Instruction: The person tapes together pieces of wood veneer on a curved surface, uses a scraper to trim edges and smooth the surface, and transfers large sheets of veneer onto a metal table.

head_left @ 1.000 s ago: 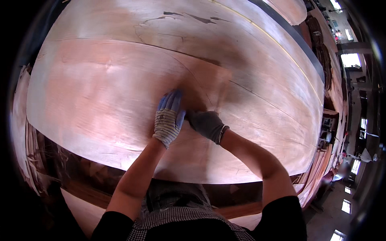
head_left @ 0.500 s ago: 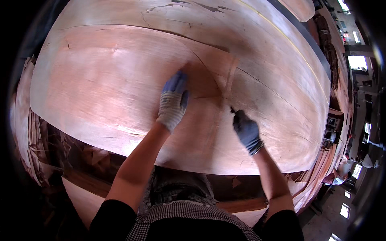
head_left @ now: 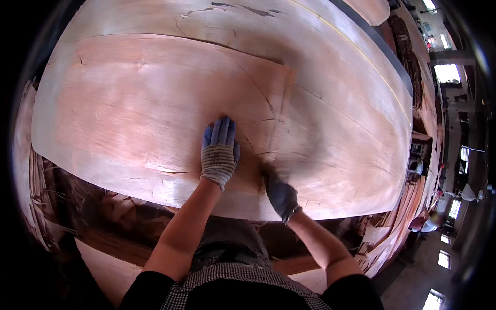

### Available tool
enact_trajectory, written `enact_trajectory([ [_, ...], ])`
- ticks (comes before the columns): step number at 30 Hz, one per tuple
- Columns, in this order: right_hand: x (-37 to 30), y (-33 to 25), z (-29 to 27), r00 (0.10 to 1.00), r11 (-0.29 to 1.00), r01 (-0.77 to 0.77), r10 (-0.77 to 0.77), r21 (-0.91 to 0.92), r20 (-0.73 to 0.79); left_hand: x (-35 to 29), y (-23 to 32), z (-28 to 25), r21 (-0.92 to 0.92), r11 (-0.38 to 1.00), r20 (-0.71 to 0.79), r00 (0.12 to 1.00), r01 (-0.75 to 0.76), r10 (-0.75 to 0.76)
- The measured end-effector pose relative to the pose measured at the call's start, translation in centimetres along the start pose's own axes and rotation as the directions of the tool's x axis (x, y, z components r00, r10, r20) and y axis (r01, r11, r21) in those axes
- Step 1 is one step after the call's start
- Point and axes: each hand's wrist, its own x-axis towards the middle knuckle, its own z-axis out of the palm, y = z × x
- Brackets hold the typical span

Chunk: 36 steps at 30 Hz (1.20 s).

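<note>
- Stack: layered, well left of both hands.
- Scraps: loose, left of the left forearm.
- Sheet: pinkish, under the left hand, spreading left of it and farther from the body; cracks run between the hands.
- Left hand: gloved, palm down on the sheet, fingers straight and together, gripping nothing.
- Right hand: dark-gloved, near the sheet's right edge; fingertips blurred, so I cannot tell whether it grips anything.
- Base: larger, beneath the sheet, reaching right of the right hand.
</note>
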Motion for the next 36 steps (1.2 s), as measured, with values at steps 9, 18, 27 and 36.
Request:
enact_trajectory([
  [9,12.7,6.7,-8.5,0.892,0.969,0.150,-0.047,0.196,-0.449,0.0,0.1,-0.8,0.044,0.999,0.003,1.000,0.030,-0.030],
  [18,23.1,1.4,-15.4,0.851,0.966,0.140,-0.005,0.216,-0.526,1.1,-0.9,-2.7,-0.524,0.842,0.024,0.990,0.128,-0.136],
  [27,8.6,-12.1,-13.1,0.937,0.640,0.348,-0.220,0.685,-0.271,12.8,-16.1,-21.9,-0.875,-0.482,0.052,0.987,-0.028,-0.152],
  [36,8.9,-11.1,-2.8,0.945,0.935,0.205,-0.111,0.291,-0.309,-8.6,-57.7,-50.0,-0.774,0.589,-0.519,0.767,-0.233,-0.378],
])
